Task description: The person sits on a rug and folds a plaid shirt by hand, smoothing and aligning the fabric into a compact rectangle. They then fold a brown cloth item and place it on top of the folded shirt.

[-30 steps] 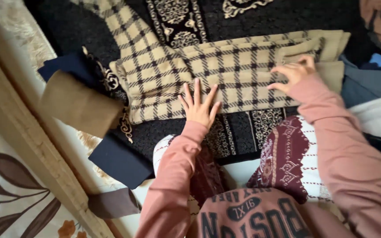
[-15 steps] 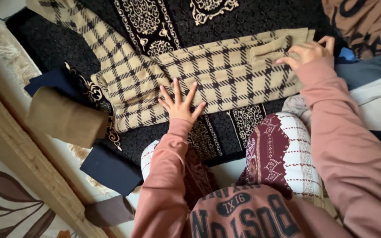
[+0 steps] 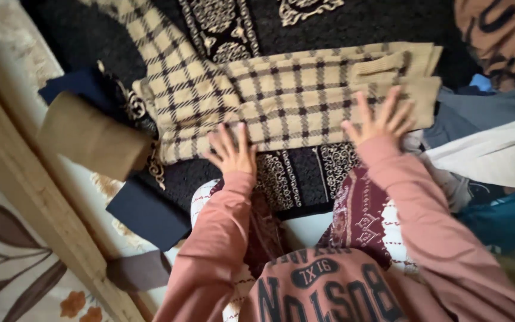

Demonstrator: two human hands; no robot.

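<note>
On the black patterned carpet (image 3: 382, 18) before your knees lies the beige checked knit garment (image 3: 305, 95), already doubled over itself into a long band, with one sleeve running off toward the upper left and a ribbed cuff laid across its right end. From how it lies, I judge the folding about half done: the band is flattened but not yet brought down into a compact bundle like the tan rolled cloth (image 3: 90, 137) and the dark navy folded cloth (image 3: 147, 211) to your left. Your left hand (image 3: 230, 152) rests flat, fingers spread, on the garment's lower edge. Your right hand (image 3: 382, 119) presses its right end the same way, palm down, fingers fanned, pinching nothing.
</note>
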